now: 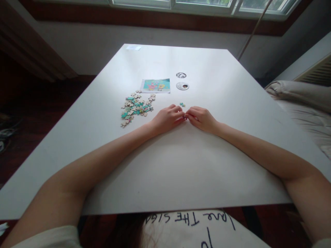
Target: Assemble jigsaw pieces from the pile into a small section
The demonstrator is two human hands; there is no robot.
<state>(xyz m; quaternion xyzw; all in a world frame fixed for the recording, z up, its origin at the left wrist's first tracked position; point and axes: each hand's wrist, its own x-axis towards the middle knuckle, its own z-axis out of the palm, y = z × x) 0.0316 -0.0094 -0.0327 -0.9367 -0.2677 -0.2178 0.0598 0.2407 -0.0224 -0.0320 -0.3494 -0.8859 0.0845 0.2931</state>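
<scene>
My left hand (169, 118) and my right hand (201, 118) meet at the middle of the white table (165, 165), fingertips nearly touching. Pinched between them is a small puzzle piece (185, 117), mostly hidden by the fingers. Just beyond the fingertips lies a teal puzzle piece (182, 104). To the left of my left hand spreads a loose pile of puzzle pieces (136, 106), some teal side up, others showing plain grey-beige backs. Behind the pile is a picture sheet (156, 85) with pink and yellow cartoon figures on teal.
Two round, silvery objects (182, 86) lie on the table beyond my hands, right of the picture sheet. A pale flat rectangle (133, 48) is at the far left corner. A window (201, 4) is past the table, and a bed with bedding (302, 103) stands at the right.
</scene>
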